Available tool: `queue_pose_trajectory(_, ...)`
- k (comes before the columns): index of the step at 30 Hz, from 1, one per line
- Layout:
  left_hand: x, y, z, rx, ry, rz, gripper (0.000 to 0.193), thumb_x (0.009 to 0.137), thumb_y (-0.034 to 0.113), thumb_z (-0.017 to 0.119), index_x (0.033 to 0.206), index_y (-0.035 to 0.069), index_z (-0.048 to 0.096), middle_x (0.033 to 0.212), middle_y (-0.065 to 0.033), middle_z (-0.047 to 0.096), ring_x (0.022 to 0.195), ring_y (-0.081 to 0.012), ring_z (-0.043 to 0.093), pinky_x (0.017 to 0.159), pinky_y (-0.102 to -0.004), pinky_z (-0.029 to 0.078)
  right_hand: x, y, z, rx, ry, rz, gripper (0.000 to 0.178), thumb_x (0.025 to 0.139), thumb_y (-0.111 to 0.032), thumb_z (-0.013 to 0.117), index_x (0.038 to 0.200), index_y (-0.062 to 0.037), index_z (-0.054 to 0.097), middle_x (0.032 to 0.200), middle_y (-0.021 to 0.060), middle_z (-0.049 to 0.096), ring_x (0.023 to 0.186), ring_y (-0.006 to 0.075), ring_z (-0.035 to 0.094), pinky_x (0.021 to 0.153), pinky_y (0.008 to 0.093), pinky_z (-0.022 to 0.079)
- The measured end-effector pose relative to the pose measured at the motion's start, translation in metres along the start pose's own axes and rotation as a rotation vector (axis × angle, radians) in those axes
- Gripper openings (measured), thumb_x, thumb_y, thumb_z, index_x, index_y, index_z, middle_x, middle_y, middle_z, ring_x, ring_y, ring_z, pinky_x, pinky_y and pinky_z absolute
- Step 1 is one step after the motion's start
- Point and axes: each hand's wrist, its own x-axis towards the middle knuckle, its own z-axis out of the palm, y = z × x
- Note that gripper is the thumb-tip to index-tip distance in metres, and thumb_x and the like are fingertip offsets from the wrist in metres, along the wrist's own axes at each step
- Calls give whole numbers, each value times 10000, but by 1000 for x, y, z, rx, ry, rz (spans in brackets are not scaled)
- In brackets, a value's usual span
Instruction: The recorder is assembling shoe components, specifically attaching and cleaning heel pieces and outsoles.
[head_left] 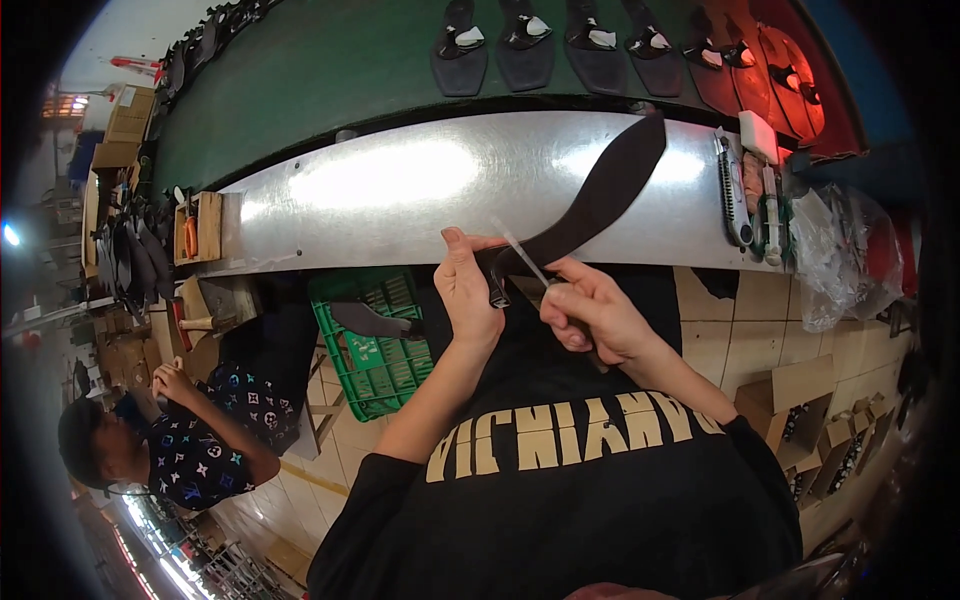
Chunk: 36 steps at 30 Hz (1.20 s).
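A dark, curved shoe sole (615,175) slants over the front edge of the metal bench, its broad toe end pointing up and to the right. My left hand (468,290) grips its heel end, thumb raised and the other fingers mostly hidden. In my right hand (595,312) is a slim tool with a pale, narrow blade (522,252), closed in the fingers. The blade lies across the sole near the heel, beside a glossy dark flap (498,290). Whether the blade touches the sole I cannot tell.
Several dark sandals (525,50) stand along the green belt (330,55), the right ones under red light. A utility knife (733,195) lies at the bench's right end, a wooden box (205,228) at its left. Below are a green crate (375,385) and a co-worker (215,435).
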Motion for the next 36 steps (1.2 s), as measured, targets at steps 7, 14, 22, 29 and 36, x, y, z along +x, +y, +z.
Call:
queue_pose_trajectory(7,5,12,-4,-19,32,10,632,965,621,370,745,61,566,613,-3,529,466,-80,458,418,-211,352,5,8,-6,-1011,131,-527,202,914,-31,526,1090,-4,621,772,71,636,570,111,589,504,246,453)
queue_pose_trajectory(14,6,23,5,-156,161,-246,688,947,657,351,760,35,578,643,-26,563,492,-106,475,443,-233,363,2,15,7,-1234,158,-827,146,817,47,608,958,15,624,825,133,658,690,283,657,595,336,518)
queue_pose_trajectory(22,18,16,0,-722,-108,-632,532,903,638,478,869,120,593,691,-37,583,534,-147,478,436,-245,355,13,18,7,-1233,308,-791,51,887,-8,568,930,8,590,803,143,635,720,311,650,618,367,510)
queue_pose_trajectory(29,54,9,-19,-813,-105,-492,442,900,581,536,884,148,629,745,14,629,651,-142,561,431,-236,319,10,32,29,-1212,-51,-799,110,804,8,618,898,-44,598,822,134,623,718,329,634,618,389,505)
queue_pose_trajectory(36,109,63,-132,-417,143,-195,737,941,640,392,1442,111,283,1254,-156,539,1057,-282,571,678,-284,475,18,-9,5,-1024,324,-734,109,935,-40,526,891,-8,621,607,17,518,541,55,463,489,230,371)
